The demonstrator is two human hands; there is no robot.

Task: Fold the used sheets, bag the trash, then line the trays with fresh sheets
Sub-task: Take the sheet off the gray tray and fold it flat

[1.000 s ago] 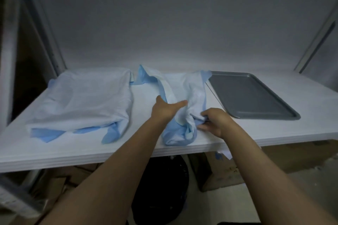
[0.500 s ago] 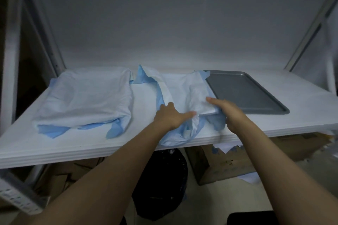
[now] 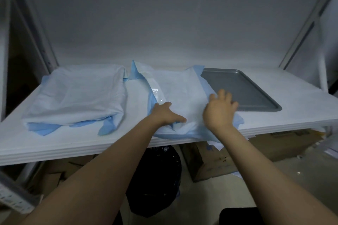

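A crumpled blue-and-white sheet (image 3: 179, 89) lies in the middle of the white table (image 3: 54, 142), its near edge at the table's front. My left hand (image 3: 164, 113) lies flat on its near left part, fingers pointing right. My right hand (image 3: 219, 109) is over the sheet's right edge, fingers spread and blurred, holding nothing. A second used sheet (image 3: 76, 97) lies folded over at the left. A bare grey tray (image 3: 239, 89) sits at the right, its left edge touched by the middle sheet.
Under the table stand a black trash bag (image 3: 155, 182) and cardboard boxes (image 3: 228, 155). Metal shelf uprights (image 3: 307, 23) rise at both sides. A grey wall closes the back.
The middle sheet has been spread wider toward the tray. My right hand let go of the bunched edge and moved right and up, now spread over the sheet. My left hand stays pressed down.
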